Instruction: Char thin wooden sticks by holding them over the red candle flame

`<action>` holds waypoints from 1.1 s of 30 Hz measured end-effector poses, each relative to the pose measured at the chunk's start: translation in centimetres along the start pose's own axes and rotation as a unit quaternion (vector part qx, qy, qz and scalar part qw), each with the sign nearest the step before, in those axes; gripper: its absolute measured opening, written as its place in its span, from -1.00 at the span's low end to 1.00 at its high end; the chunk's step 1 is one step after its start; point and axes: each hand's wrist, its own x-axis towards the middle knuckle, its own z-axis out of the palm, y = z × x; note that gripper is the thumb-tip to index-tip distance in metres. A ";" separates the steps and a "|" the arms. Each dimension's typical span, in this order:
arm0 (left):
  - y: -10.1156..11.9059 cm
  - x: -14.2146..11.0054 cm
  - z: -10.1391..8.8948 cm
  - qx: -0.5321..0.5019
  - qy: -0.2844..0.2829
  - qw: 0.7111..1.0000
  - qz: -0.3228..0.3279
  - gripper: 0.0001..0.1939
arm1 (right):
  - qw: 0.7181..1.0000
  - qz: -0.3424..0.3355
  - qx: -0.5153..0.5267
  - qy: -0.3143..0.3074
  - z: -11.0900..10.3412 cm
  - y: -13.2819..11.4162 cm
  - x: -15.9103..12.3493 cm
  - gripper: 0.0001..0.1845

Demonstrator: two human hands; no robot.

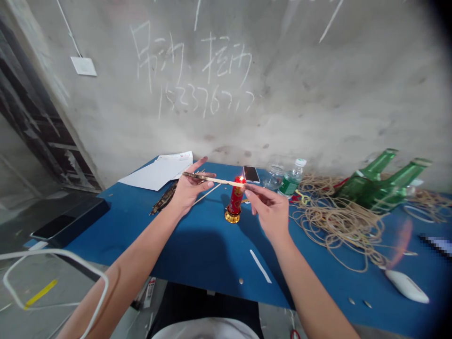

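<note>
A thin pale wooden stick [222, 181] with a dark, charred-looking left end spans both hands, passing close to the lit tip of a red candle [236, 197] on a gold base. My right hand [268, 207] pinches the stick's right end between thumb and fingers, just right of the flame. At the other end, my left hand [187, 193] has the stick between its thumb and partly stretched fingers. Beside the left wrist lies a bundle of dark, scorched-looking sticks [164, 198]. Another pale stick [206, 194] slants behind the left hand.
White papers [155, 172] and a phone [251, 174] lie at the back of the blue table [197, 249]. To the right are a glass jar [274, 177], water bottle [292, 179], tangled cord [332, 226], green bottles [395, 183] and a white device [406, 285]. A black box [70, 219] sits left.
</note>
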 end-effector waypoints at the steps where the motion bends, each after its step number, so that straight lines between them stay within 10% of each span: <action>1: 0.0 0.0 0.0 0.000 0.001 1.000 0.002 -0.13 | 1.000 -0.001 0.004 -0.001 0.0 0.0 0.0 -0.81; 33: -1.2 0.8 -0.9 -0.043 0.106 0.993 -0.028 -0.06 | 0.998 -0.037 0.003 0.054 -0.7 0.1 0.3 -0.71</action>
